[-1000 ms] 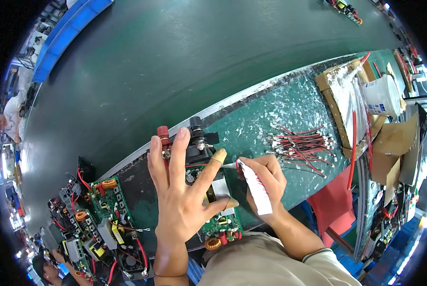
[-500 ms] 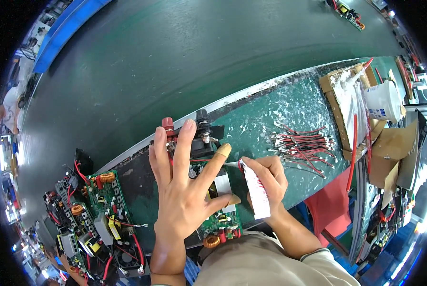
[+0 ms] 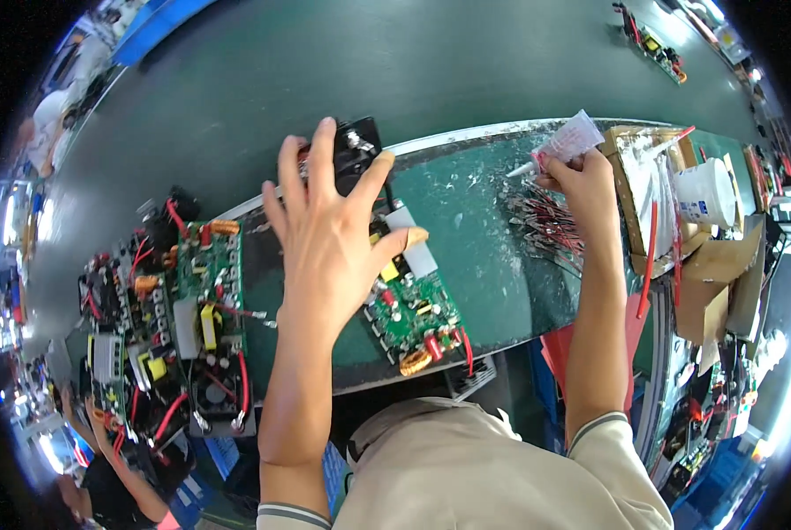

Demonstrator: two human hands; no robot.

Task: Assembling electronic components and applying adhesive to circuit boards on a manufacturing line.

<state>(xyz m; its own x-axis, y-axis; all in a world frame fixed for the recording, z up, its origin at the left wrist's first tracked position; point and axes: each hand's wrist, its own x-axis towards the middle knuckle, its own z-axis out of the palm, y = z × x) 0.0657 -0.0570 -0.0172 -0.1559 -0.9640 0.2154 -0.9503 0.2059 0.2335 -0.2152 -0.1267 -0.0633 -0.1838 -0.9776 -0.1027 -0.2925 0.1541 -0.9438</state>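
The board (image 3: 423, 311) lies at the centre of the frame, on the table (image 3: 492, 283), its long side slanting from upper left to lower right. The left hand (image 3: 329, 243) extends over its upper end, covering much of that area. The left grip is wide, fingers spread. The fingers hide part of the black end piece (image 3: 353, 168); a red part shows only in fragments between them. Firm contact at each fingertip cannot be confirmed. The thumb tip lies at the silver plate (image 3: 420, 254), whose left portion is concealed.

The right hand (image 3: 582, 181), at upper right, holds a white tube (image 3: 574, 137) between thumb and fingers; this grip is closed, and the tube's middle is partly covered. The nozzle points left, above the wires (image 3: 541, 219). The right hand and wrist mask the right end of these wires.

At lower left, boards (image 3: 220, 265) overlap; individual parts are hard to separate. Below them, another person's arm (image 3: 135, 481) is partly visible. The blue bin (image 3: 161, 26) is cut off at upper left.
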